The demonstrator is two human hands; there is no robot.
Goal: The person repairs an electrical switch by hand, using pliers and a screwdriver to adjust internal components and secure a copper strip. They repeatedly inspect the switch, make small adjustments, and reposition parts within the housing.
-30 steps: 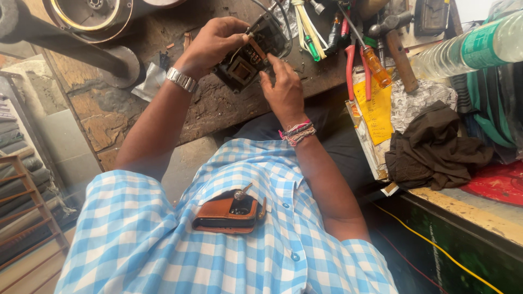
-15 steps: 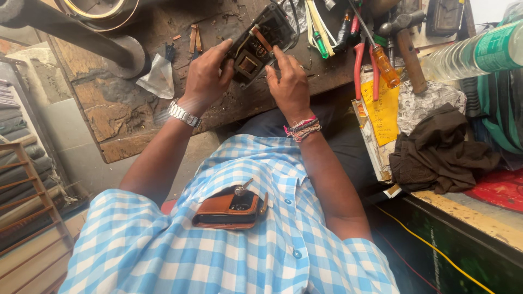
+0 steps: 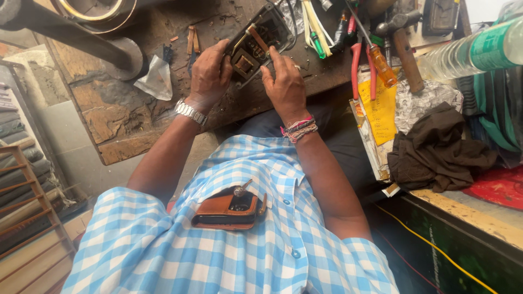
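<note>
black switch box (image 3: 255,46), between both hands' grip

The dark rectangular electrical unit with an open face (image 3: 255,44) is held tilted above the worn brown workbench, its long axis running from lower left to upper right. Its open side faces the camera and shows copper-coloured metal strips, a small square block in the middle and pale metal edging along the frame. Thin dark wires leave its upper right end and curve away towards the tools lying beside it.
</note>
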